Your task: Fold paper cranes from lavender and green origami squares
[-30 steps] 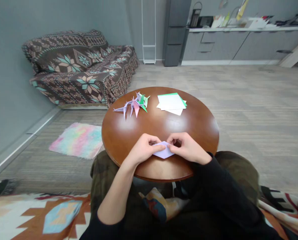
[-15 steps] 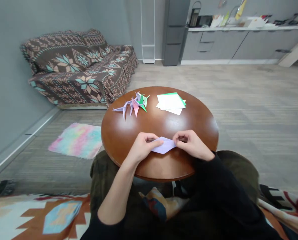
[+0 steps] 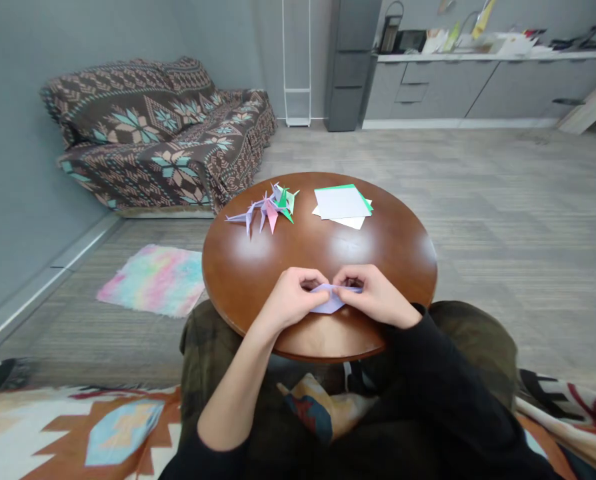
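A folded piece of lavender origami paper (image 3: 329, 305) is held over the near part of the round brown table (image 3: 298, 250). My left hand (image 3: 298, 293) pinches its left side, thumb on top. From the right, my right hand (image 3: 365, 290) pinches the paper near its upper edge, and a thin lavender strip shows along those fingers. The two hands are close together, and their fingers hide parts of the paper. Further back on the table, at the left, lie several folded paper cranes (image 3: 271, 208) in lavender, pink and green.
A stack of square paper sheets (image 3: 343, 202), white and green, lies at the table's far side. Beyond stand a sofa (image 3: 163, 140) with a patterned cover and a kitchen counter (image 3: 478, 87). A pastel fluffy rug (image 3: 153, 280) is on the floor at left.
My right hand has moved left, from the paper's right tip to near its middle, closer to my left hand. The paper's upper edge now looks narrowed, and its near point sits slightly lower.
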### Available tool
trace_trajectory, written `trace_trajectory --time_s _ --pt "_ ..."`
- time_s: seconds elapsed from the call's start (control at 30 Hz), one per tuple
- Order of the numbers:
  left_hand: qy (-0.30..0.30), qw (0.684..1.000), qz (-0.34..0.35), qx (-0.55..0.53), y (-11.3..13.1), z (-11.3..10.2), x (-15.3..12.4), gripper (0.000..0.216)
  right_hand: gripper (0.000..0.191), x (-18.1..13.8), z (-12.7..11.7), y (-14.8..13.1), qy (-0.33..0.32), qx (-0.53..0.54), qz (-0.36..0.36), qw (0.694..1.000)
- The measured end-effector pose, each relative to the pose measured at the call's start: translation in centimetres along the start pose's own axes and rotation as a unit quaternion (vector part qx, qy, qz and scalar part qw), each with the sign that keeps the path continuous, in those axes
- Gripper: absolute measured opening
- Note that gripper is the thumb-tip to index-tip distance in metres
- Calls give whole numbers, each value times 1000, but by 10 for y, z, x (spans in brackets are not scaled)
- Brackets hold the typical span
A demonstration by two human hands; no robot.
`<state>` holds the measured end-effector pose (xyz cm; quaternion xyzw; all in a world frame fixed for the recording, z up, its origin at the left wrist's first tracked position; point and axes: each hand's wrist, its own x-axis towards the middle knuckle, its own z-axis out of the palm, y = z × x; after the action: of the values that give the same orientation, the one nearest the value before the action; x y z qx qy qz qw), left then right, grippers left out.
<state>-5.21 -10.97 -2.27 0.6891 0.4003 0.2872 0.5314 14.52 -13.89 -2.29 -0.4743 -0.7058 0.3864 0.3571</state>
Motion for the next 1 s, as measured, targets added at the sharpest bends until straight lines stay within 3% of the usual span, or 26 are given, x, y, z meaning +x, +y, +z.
trace_trajectory --time_s 0.47,0.7,0.83,1.0 --pt "-3 999 -42 -31 -2 -10 3 14 4 -2 -5 5 3 -6 2 1000" --pt "70 996 -8 -49 4 -25 0 13 5 -5 -14 6 39 34 33 998" --pt "25 998 9 -57 3 -15 0 22 6 -4 -9 4 44 42 29 998" --pt "23 998 10 -49 -2 -5 0 20 9 -3 0 1 30 12 18 999"
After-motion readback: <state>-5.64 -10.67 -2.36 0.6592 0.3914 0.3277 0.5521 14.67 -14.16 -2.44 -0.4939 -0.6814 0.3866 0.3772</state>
